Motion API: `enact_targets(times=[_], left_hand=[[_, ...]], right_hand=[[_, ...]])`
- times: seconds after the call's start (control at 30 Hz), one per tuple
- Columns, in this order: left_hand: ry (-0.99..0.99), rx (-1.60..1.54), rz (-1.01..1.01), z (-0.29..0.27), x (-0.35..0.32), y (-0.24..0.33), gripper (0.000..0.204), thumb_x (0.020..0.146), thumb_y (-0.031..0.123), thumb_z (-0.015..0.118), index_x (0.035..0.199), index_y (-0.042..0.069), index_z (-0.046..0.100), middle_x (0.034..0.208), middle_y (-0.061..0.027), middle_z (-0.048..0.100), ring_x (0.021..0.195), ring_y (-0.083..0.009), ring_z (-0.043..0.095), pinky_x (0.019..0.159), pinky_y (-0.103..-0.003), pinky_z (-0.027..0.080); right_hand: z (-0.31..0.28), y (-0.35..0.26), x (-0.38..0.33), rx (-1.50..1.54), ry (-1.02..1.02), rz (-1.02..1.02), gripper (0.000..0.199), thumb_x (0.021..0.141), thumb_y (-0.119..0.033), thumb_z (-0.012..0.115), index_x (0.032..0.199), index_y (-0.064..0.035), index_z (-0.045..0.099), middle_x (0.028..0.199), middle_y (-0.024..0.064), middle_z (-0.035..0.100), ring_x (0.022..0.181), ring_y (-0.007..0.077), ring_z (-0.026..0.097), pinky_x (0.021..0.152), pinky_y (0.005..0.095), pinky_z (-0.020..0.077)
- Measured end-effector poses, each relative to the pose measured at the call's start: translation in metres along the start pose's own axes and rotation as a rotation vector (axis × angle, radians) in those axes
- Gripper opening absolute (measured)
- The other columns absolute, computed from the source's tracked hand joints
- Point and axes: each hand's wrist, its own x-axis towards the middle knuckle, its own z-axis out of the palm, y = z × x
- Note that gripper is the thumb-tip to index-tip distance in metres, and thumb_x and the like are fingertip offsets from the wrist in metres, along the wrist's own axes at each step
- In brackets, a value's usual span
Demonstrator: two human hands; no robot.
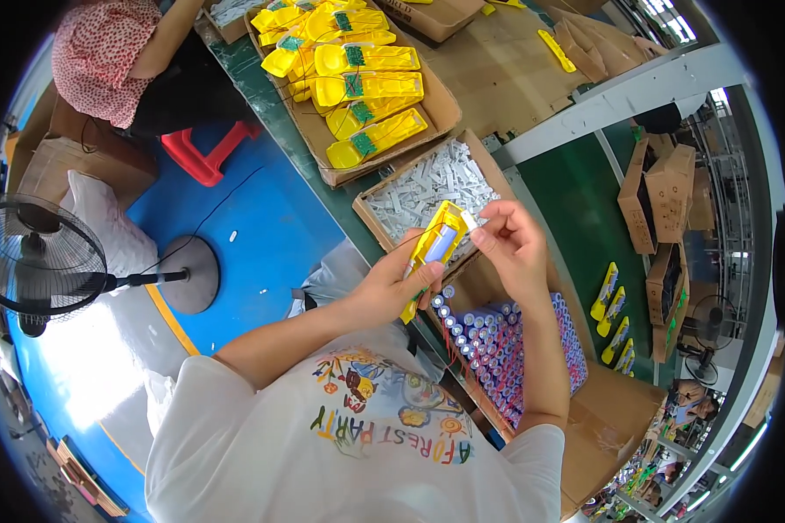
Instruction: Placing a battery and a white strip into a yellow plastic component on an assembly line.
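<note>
In the head view, just right of the frame's centre, the left hand (391,283) is clenched around a yellow plastic housing (433,247), gripping it from below with the thumb along its side so that the open face tilts up toward the camera. A pale blue cylindrical cell (440,243) lies inside the housing. The right hand (512,242) meets the housing's upper end, its fingertips pinched on a small white piece (468,220) at that end. Both forearms rise from the lower edge, above a white printed T-shirt (358,444). Directly behind the hands, a cardboard box of small white parts (427,185) sits on the counter (262,91), and below the hands another cardboard box holds rows of blue cells (519,344) standing on end. In the upper middle of the frame a larger box is filled with yellow housings with green circuit boards (366,87). At the upper left another person in a red-patterned top (105,52) sits beside a red stool (205,152). A standing fan (39,261) occupies the left edge on the blue floor (262,235). At the right, more yellow housings (610,309) lie on a green belt.
</note>
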Motion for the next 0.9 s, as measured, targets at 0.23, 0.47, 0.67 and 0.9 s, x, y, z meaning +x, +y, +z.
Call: enact_targets(times=[0.23, 0.47, 0.67, 0.9], left_hand=[[-0.046, 0.135, -0.049, -0.001, 0.005, 0.003, 0.042, 0.1, 0.029, 0.049, 0.132, 0.006, 0.033, 0.086, -0.0037, 0.052, 0.064, -0.0082, 0.053, 0.058, -0.023, 0.046], [-0.272, 0.297, 0.163, 0.0, 0.019, 0.014, 0.05, 0.094, 0.028, 0.061, 0.133, 0.006, 0.039, 0.103, -0.0072, 0.059, 0.093, -0.0162, 0.06, 0.081, -0.03, 0.051], [0.404, 1.439, 0.408, -0.101, 0.075, 0.091, 0.044, 0.081, 0.012, 0.068, 0.121, 0.005, 0.051, 0.113, -0.0145, 0.059, 0.103, -0.0313, 0.06, 0.083, -0.041, 0.052], [0.472, 2.036, 0.222, -0.103, 0.087, 0.095, 0.047, 0.074, 0.004, 0.069, 0.116, 0.007, 0.048, 0.112, -0.0193, 0.054, 0.095, -0.0414, 0.058, 0.082, -0.045, 0.051]], right_hand=[[0.0, -0.018, 0.005, -0.003, 0.107, 0.175, 0.03, 0.084, -0.001, 0.069, 0.109, -0.0034, 0.054, 0.082, 0.0011, 0.059, 0.074, 0.0066, 0.055, 0.069, 0.0191, 0.046], [-0.039, 0.002, -0.014, -0.311, 0.258, -0.047, 0.022, 0.095, -0.005, 0.053, 0.115, 0.0022, 0.06, 0.104, 0.0062, 0.063, 0.097, 0.012, 0.059, 0.084, 0.0263, 0.048], [-0.403, 0.142, -0.044, -1.159, 0.818, 0.061, 0.023, 0.096, -0.022, 0.052, 0.111, -0.0114, 0.066, 0.098, 0.0172, 0.069, 0.093, 0.0382, 0.065, 0.078, 0.042, 0.0509], [-0.29, 0.1, -0.018, -1.498, 0.678, -0.066, 0.027, 0.091, -0.015, 0.057, 0.117, -0.0109, 0.06, 0.12, 0.0133, 0.059, 0.11, 0.0309, 0.056, 0.098, 0.0445, 0.0395]])
